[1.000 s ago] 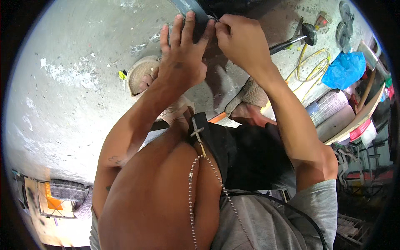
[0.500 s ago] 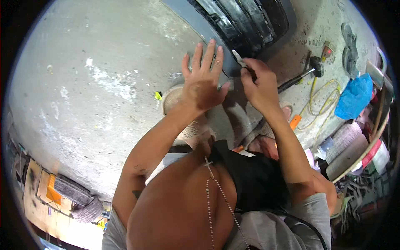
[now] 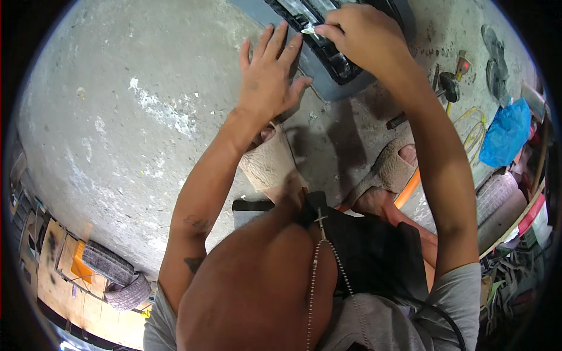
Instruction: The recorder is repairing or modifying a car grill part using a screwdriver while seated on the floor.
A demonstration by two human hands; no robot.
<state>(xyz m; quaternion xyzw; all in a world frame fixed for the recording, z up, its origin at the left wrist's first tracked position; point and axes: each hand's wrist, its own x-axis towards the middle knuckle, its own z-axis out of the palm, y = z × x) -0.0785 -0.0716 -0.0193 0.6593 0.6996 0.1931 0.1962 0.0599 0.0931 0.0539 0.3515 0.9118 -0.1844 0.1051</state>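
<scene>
A grey moulded panel with a black, slatted inset lies on the floor at the top of the view, cut off by the frame edge. Stretched out with fingers spread, my left hand rests its fingertips on the panel's left grey border. My right hand is closed over the black inset, gripping a small pale-bladed tool. The blade's tip points left, close to the inset's left edge and near my left fingertips. My fingers hide the tool's handle, and I cannot tell its exact kind.
On the concrete floor at right lie a black-headed tool, a yellow cord and a blue plastic bag. Rolls lean beyond them. An orange bar is beside my right foot. Tyres stand lower left.
My right hand has moved up from the panel's lower left corner to over the black inset, taking the tool along. My left hand has slid slightly up and left.
</scene>
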